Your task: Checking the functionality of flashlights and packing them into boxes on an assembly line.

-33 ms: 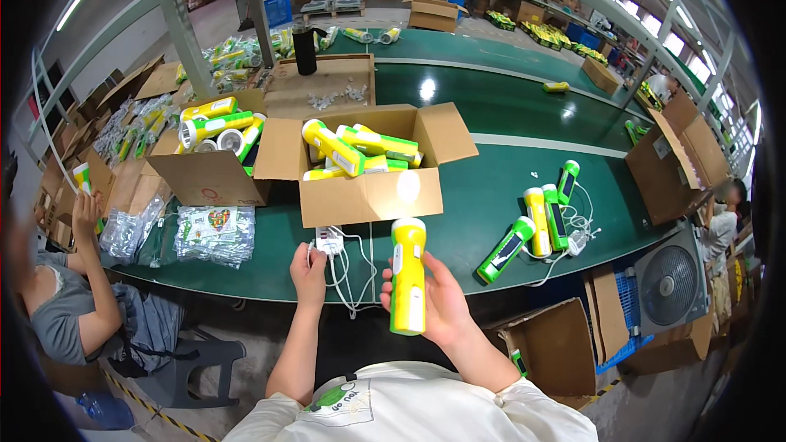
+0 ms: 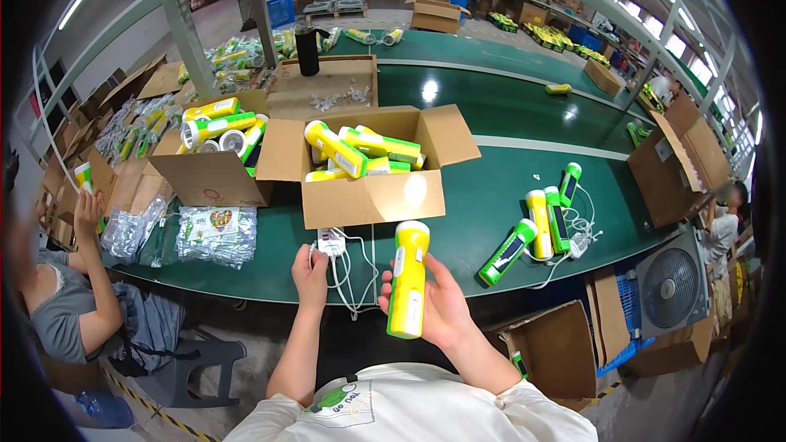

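Note:
My right hand point(image 2: 438, 299) is wrapped round a yellow flashlight point(image 2: 408, 286) with green edges. Its white head points away from me, and a bright spot falls on the front of the open cardboard box point(image 2: 372, 206) beyond it. At the table's near edge, my left hand point(image 2: 309, 277) pinches a thin white cable point(image 2: 311, 256) beside a white power strip point(image 2: 331, 242). More white cords hang from that strip over the edge. Several yellow and green flashlights point(image 2: 368, 145) lie piled in the box.
Left of it stands a second box point(image 2: 205, 180) of flashlights, behind clear plastic bags point(image 2: 217, 237). Several flashlights point(image 2: 508, 252) and a white cord cluster point(image 2: 580, 237) lie on the right. A black bottle point(image 2: 307, 51) stands on a wooden tray. A co-worker point(image 2: 74, 295) sits at left.
The flashlight in my right hand has tilted slightly, its head now a little further right. The bright spot on the box has shifted slightly right. My left hand keeps its place.

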Demonstrator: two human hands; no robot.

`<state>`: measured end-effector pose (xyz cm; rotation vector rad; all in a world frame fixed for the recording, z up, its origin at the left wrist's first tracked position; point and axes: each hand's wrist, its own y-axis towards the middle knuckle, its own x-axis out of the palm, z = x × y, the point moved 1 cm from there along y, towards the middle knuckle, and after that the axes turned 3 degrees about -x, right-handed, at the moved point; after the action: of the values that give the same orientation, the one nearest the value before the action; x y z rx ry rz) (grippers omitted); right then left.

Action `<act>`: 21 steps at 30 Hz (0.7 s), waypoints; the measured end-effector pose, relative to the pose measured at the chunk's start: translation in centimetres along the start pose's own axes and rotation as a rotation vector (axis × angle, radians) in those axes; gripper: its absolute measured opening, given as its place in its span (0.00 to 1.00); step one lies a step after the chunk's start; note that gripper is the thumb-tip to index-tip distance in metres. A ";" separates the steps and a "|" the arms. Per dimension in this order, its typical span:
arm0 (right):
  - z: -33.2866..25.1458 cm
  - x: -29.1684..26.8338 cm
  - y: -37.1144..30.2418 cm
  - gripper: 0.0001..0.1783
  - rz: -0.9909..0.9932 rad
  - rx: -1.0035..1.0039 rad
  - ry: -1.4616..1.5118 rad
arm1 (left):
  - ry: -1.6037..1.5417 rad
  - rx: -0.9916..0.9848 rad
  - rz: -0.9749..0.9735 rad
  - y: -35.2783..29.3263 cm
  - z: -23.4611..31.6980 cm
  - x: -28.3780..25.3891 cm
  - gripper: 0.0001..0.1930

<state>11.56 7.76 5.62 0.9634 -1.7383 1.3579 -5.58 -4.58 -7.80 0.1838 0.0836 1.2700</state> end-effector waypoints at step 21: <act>1.4 -4.5 1.1 0.29 -0.292 0.380 0.339 | -0.074 -0.064 0.001 0.2 -0.7 -0.1 0.13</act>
<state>12.57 7.17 0.98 1.0677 -1.0641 1.5762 -5.93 -4.55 -8.45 0.1757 -0.0204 1.2634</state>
